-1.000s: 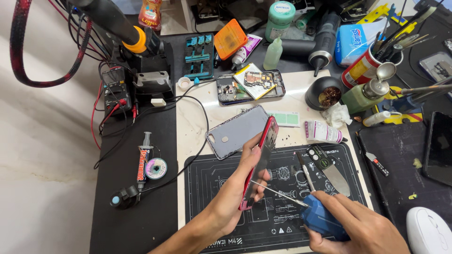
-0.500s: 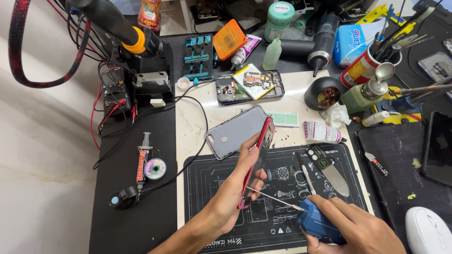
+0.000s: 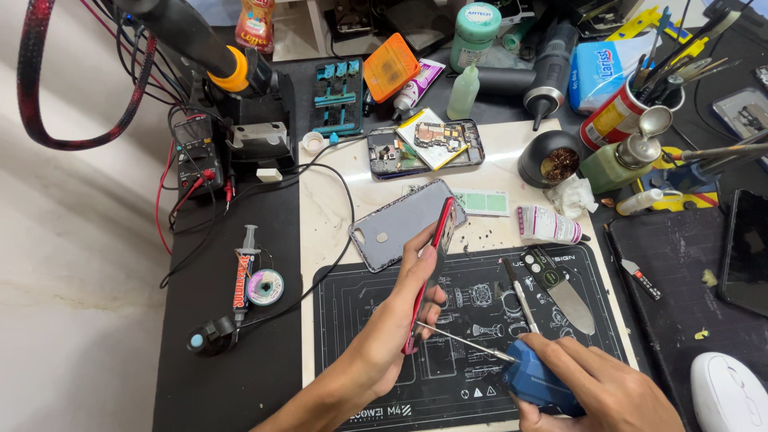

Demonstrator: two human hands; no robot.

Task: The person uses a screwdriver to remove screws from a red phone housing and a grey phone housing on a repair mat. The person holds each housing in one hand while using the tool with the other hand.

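L hand [image 3: 392, 332] grips a red-edged phone [image 3: 428, 276] on edge, fingers [image 3: 420, 250] closed round it, above the black work mat [image 3: 384, 280] near centre of tabletop. R hand [image 3: 608, 392] closed on a blue-handled screwdriver [image 3: 532, 380], tip touching phone's lower edge. Grey back cover [image 3: 392, 224] lies just beyond, far-left of phone. Opened phone w/ exposed board [image 3: 424, 148] farther back. Metal spatula [image 3: 564, 288] right on mat

Two bare forearms enter from the near edge. No sleeves, gloves, rings or watch in view. Left hand [image 3: 400, 312]: slim fingers, short nails. Right hand [image 3: 596, 392]: knuckles up, broad back showing, wrist cut off by the frame.
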